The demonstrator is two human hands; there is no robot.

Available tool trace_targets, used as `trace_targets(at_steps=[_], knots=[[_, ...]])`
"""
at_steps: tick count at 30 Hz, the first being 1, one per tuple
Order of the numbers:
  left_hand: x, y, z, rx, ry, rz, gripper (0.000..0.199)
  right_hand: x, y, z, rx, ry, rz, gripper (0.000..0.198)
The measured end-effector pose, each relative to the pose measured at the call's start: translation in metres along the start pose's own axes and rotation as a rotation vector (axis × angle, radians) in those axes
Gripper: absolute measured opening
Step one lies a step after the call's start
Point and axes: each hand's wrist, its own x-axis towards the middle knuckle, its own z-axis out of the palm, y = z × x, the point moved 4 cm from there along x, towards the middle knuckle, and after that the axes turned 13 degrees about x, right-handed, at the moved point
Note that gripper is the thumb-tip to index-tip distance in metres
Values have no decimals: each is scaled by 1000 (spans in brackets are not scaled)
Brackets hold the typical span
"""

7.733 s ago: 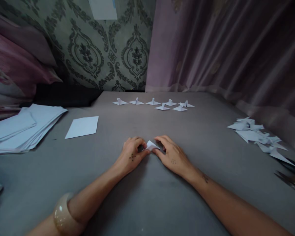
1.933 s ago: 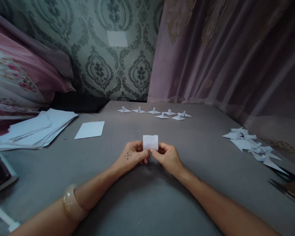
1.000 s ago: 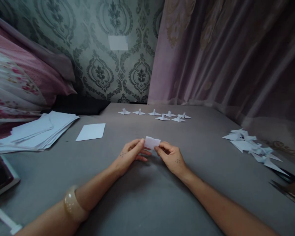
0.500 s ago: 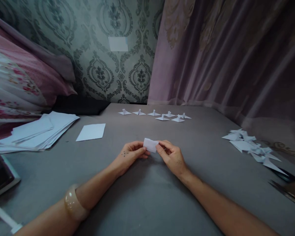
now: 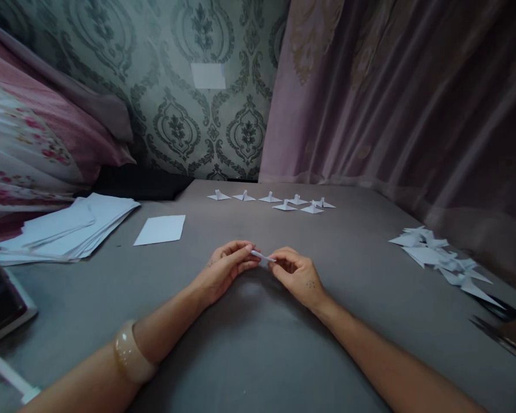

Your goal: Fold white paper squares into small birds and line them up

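A small folded piece of white paper (image 5: pixel 263 256) is held edge-on between my two hands, over the middle of the grey table. My left hand (image 5: pixel 229 265) pinches its left end between thumb and fingers. At the other end, my right hand (image 5: pixel 298 276) grips it with thumb and fingertips. Seen this way, the paper is only a thin strip, so its folds are hidden. Beyond the hands stand several folded white paper birds (image 5: pixel 285 205). A single white paper sheet (image 5: pixel 160 230) lies flat to the left.
A stack of white paper (image 5: pixel 75 226) lies at the left, in front of a black folded item (image 5: pixel 141 182). More paper birds (image 5: pixel 442 258) are heaped at the right edge, near scissors (image 5: pixel 499 338). A dark-screened device (image 5: pixel 2 301) stands at the near left.
The folded paper has turned from showing its flat face to lying edge-on. My left hand has rolled with it; both hands keep their hold.
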Motion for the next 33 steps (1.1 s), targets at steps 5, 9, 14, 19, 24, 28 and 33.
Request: trace_targets(at_steps=[5,9,14,19,24,28,33], knots=[[-3,4,3,80,9,57,28,-3,0,4,65,-76,61,16],[-7,10,7,221,22,100,30,-3,-1,3,64,-50,111,17],[-8,11,8,261,-1,127,32,-2,0,3,63,-34,132,22],[-6,8,6,252,-28,140,35,-2,2,2,40,-29,134,26],[-4,6,7,239,-58,125,33,-2,4,-3,-111,27,111,31],[-5,1,9,279,-63,34,34,-4,1,-5,-188,76,117,31],[-6,-5,10,308,-85,-96,27,-3,-3,-4,-37,87,109,32]])
